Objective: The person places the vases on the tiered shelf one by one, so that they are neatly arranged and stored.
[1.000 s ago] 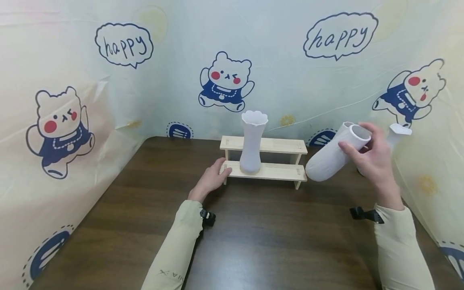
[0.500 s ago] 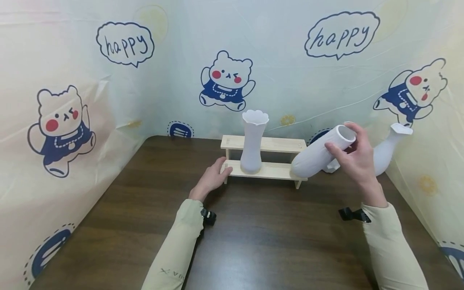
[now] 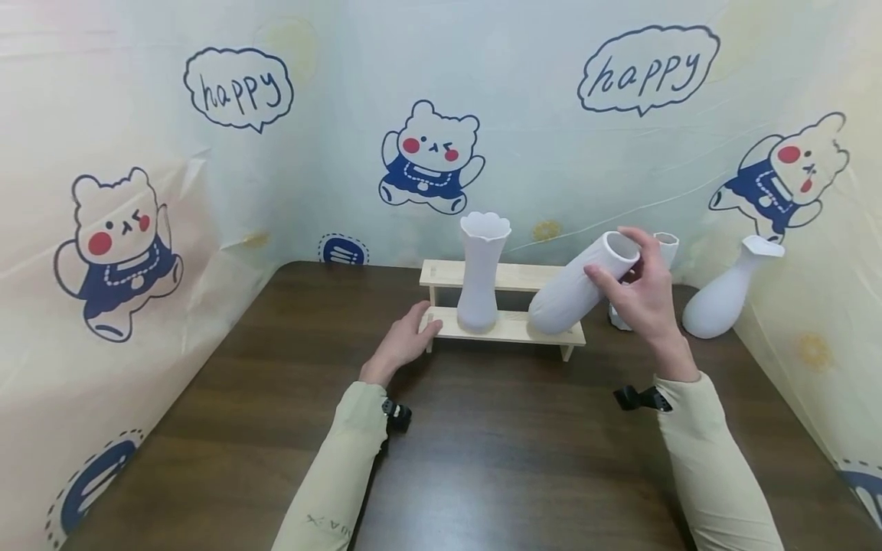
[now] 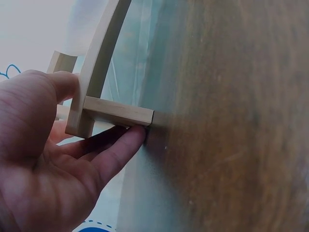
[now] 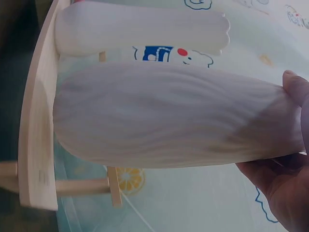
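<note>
A two-tier wooden stand (image 3: 524, 325) bears a white vase with a scalloped rim (image 3: 480, 275), upright on its lower step toward the left. My left hand (image 3: 402, 342) holds the lower step's left end; in the left wrist view the thumb lies on the board and the fingers (image 4: 120, 152) go behind the leg. My right hand (image 3: 641, 291) grips a white cylindrical vase (image 3: 579, 287) near its mouth. This vase leans with its mouth up to the right and its rounded base at the lower step's right part. Wavy ridges run along its side in the right wrist view.
Right of the stand, a white vase with a narrow neck and flared lip (image 3: 720, 298) tilts on the brown table (image 3: 482, 459). Another white vase (image 3: 666, 245) is partly hidden behind my right hand. A printed cloth (image 3: 537, 153) hangs behind and at both sides.
My right hand has carried the cylindrical vase left, from beside the stand to its lower step. The vases behind it are now more visible. My left hand stays on the stand.
</note>
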The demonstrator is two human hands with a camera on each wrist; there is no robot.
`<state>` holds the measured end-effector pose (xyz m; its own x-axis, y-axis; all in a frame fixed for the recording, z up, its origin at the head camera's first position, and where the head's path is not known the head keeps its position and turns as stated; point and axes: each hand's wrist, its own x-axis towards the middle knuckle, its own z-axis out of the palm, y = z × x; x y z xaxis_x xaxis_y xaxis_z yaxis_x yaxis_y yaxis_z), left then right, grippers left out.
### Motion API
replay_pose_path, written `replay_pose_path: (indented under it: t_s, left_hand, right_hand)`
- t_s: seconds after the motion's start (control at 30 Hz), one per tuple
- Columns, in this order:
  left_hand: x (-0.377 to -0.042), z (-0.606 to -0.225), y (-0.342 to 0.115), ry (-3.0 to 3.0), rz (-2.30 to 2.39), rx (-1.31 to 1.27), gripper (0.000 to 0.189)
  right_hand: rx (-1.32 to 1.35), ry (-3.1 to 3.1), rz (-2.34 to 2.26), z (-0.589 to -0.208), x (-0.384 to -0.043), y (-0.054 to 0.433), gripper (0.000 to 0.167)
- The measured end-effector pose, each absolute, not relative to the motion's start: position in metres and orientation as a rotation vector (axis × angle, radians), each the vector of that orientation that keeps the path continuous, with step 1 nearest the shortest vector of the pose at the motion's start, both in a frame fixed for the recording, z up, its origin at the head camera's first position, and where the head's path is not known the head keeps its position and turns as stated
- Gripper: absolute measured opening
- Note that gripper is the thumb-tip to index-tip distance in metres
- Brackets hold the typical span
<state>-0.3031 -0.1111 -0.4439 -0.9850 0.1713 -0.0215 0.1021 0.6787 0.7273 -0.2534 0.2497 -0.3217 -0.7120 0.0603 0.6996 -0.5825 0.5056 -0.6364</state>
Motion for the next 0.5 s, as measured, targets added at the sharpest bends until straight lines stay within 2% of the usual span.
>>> replay_pose_path:
  t_s: [0.5]
  left_hand:
    - [-0.302, -0.443, -0.111, 2.788, 1.225, 0.207, 0.065]
  right_hand:
    - [0.474, -2.027, 1.262, -0.318, -0.263, 0.224, 0.064]
